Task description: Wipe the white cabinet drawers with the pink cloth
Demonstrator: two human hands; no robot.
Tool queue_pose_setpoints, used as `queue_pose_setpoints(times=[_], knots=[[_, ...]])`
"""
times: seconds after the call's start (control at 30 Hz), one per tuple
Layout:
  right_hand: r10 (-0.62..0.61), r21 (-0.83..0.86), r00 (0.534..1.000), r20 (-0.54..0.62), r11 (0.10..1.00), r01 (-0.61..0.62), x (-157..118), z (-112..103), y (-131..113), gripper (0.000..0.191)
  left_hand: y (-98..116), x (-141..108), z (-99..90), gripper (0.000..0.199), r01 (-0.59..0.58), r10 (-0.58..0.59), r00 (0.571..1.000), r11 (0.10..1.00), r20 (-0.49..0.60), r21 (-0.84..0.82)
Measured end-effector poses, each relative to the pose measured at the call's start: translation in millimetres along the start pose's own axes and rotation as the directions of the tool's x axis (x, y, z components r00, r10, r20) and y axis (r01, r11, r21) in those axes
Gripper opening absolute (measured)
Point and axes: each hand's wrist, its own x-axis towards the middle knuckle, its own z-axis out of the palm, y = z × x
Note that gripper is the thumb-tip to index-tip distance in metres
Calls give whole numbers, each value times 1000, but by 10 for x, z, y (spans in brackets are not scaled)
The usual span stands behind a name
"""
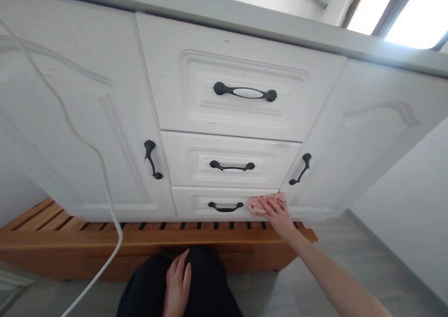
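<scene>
My right hand (279, 217) presses a pink cloth (258, 206) flat against the right end of the bottom drawer (185, 202) of a white cabinet. Part of the cloth lies hidden under its fingers. To the left of the cloth is the bottom drawer's dark handle (225, 207), apart from it. My left hand (178, 279) rests on my knee in dark trousers, fingers stretched out and holding nothing. Above are the middle drawer (178, 158) and the top drawer (168, 74), both closed, with dark handles bearing white inlays.
Cabinet doors flank the drawers, a left door (70, 121) and a right door (371, 144). A low slatted wooden bench (147, 237) runs along the cabinet's foot. A white cable (101, 158) hangs across the left side. A window (406, 9) is at the upper right.
</scene>
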Motion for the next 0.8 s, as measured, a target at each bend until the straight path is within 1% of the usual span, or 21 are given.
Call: queue_pose_setpoints(times=[0.03, 0.1, 0.17, 0.23, 0.3, 0.37, 0.4, 0.47, 0.53, 0.6, 0.63, 0.67, 0.7, 0.73, 0.77, 0.8], knots=[[2, -2, 1000, -9, 1000, -2, -81, 94, -59, 38, -4, -7, -8, 51, -1, 1, 1000, 1000, 1, 4], [11, 17, 1000, 11, 1000, -11, -232, 253, -196, 41, -13, -19, -22, 51, -7, 7, 1000, 1000, 4, 13], [27, 49, 998, 56, 998, -30, -366, 364, -359, 43, -27, -29, -27, 51, -9, 9, 1000, 1000, 6, 22], [53, 75, 995, 87, 995, -60, -499, 430, -550, 44, -47, -31, -21, 51, -9, 8, 1000, 1000, 10, 26], [123, 104, 987, 102, 986, -133, -657, 455, -766, 48, -73, -24, -14, 51, -8, 8, 1000, 1000, 5, 27], [238, 159, 965, 114, 954, -254, -857, 431, -997, 55, -87, -13, -21, 52, -9, 9, 1000, 999, -3, 30], [304, 213, 946, 112, 923, -321, -970, 399, -1112, 57, -81, -9, -33, 52, -12, 12, 1000, 999, -4, 36], [416, 369, 904, 101, 828, -423, -1200, 295, -1333, 55, -16, -21, -74, 51, -35, 35, 999, 997, -7, 63], [507, 518, 857, 90, 712, -475, -1390, 137, -1527, 50, 157, -76, -113, 48, -79, 81, 997, 991, -15, 106], [569, 609, 817, 93, 617, -499, -1491, -67, -1678, 48, 455, -186, -109, 44, -130, 129, 992, 984, 11, 118], [586, 638, 803, 106, 580, -507, -1499, -183, -1732, 48, 644, -258, -81, 43, -150, 145, 987, 985, 64, 81], [594, 660, 795, 122, 549, -512, -1479, -305, -1767, 48, 849, -335, -36, 43, -160, 158, 975, 987, 158, 2], [595, 676, 792, 138, 528, -514, -1435, -430, -1784, 48, 1062, -410, 21, 45, -134, 159, 948, 985, 276, -105], [591, 685, 793, 149, 517, -514, -1372, -552, -1783, 48, 1272, -476, 85, 51, -50, 137, 912, 973, 386, -227], [583, 686, 797, 156, 517, -512, -1298, -668, -1767, 48, 1470, -528, 146, 59, 110, 72, 874, 934, 480, -341], [567, 682, 807, 166, 525, -509, -1220, -775, -1740, 48, 1648, -561, 195, 66, 316, -10, 811, 849, 585, -424]])
